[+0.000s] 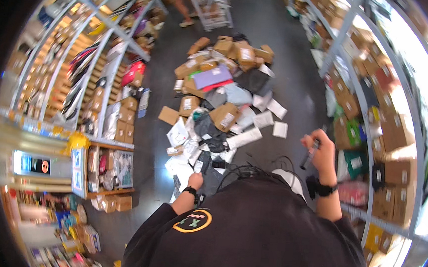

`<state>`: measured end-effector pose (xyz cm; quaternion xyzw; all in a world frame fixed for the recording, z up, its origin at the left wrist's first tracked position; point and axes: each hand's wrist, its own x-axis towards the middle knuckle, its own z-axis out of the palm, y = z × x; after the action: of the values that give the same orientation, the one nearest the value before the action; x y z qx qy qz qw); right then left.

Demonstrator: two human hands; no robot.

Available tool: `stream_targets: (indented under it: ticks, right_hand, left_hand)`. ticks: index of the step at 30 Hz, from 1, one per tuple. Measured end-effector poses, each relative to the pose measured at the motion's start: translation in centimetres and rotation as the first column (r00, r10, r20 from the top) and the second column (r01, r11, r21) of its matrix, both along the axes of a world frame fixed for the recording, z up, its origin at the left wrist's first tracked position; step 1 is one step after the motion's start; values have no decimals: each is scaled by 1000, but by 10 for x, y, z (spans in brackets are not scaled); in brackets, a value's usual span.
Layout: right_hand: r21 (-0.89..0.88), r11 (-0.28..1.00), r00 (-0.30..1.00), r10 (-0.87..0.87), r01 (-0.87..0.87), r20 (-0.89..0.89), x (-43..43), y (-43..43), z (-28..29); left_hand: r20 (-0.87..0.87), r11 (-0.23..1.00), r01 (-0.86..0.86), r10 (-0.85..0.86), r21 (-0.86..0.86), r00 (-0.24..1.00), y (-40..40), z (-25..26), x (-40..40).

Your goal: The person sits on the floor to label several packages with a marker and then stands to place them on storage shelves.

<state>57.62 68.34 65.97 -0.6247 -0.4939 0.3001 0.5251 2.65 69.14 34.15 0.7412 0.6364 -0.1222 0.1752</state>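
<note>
My right hand is raised to the right of the pile, its fingers closed around a black marker pen that points down. At the near end of the pile, my left hand reaches down to a dark plastic mailer bag with a white label; whether the fingers grip it is not plain. A dark phone-like object lies just right of that bag. Beyond it are a dark grey bag, a labelled cardboard box and a flat purple parcel.
Metal shelving full of parcels runs along the right, with more shelving on the left. A white rack stands past the pile, beside another person's legs. Small boxes sit on the floor at left.
</note>
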Motion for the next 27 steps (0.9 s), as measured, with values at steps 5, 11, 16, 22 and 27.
stream_targets:
  ticks: [5,11,16,22,27]
  right_hand:
    - [46,992,992,-115,114,43,50,22,-10]
    - [17,999,998,-50,51,-50,114,99,-23]
    - [1,991,980,135,-136,-145,210,200,-53]
    - [-98,940,945,326,-327,-28,347,321,-49]
    - [-53,915,914,392,-399,-104,413,385,-29]
  left_hand:
    - [94,998,7,-13,62,995,86,46,95]
    - [395,923,-366,381,-117,836,122,70,191]
    - [304,954,-292,297,-61,905,134,28,273]
    - [193,765,-582,637,-276,746,119,-5,425]
    - [356,722,-543,688,-429,633,132,31,502]
